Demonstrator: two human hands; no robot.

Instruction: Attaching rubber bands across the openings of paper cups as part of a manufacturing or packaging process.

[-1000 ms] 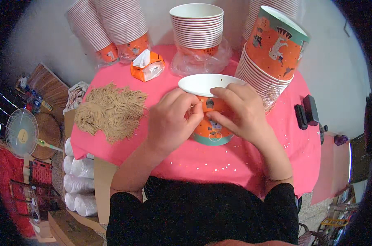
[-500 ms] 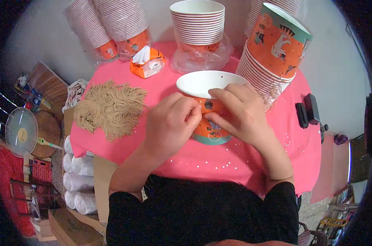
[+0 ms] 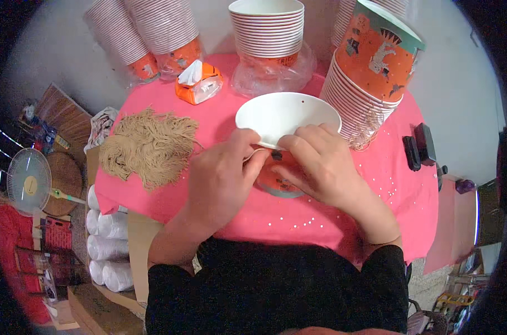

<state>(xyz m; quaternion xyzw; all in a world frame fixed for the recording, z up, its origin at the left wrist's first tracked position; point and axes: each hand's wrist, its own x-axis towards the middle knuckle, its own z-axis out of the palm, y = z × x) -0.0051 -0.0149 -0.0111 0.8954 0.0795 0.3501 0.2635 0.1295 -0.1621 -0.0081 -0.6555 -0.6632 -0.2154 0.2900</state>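
Note:
In front of me stands an orange paper bucket (image 3: 289, 114) with a white inside, tipped so its mouth faces me more. A small dark hole shows high on its far inner wall. My left hand (image 3: 222, 173) is at the left front of the rim, thumb and forefinger pinched on what looks like a thin beige string (image 3: 252, 154). My right hand (image 3: 320, 162) grips the front rim, fingertips at the edge and thumb low on the outer wall. Both hands cover much of the bucket's printed front.
A heap of beige strings (image 3: 150, 146) lies at left. Behind are a tissue pack (image 3: 199, 84) and a bucket stack (image 3: 267, 28) in plastic. At right leans a stack of upturned buckets (image 3: 376, 61), near black objects (image 3: 419, 146). White paper dots dot the pink cloth (image 3: 342, 229).
The bucket has tilted its mouth toward me. My left hand has risen to the rim, its pinch loosening a little around the strand. My right hand has come slightly lower on the rim.

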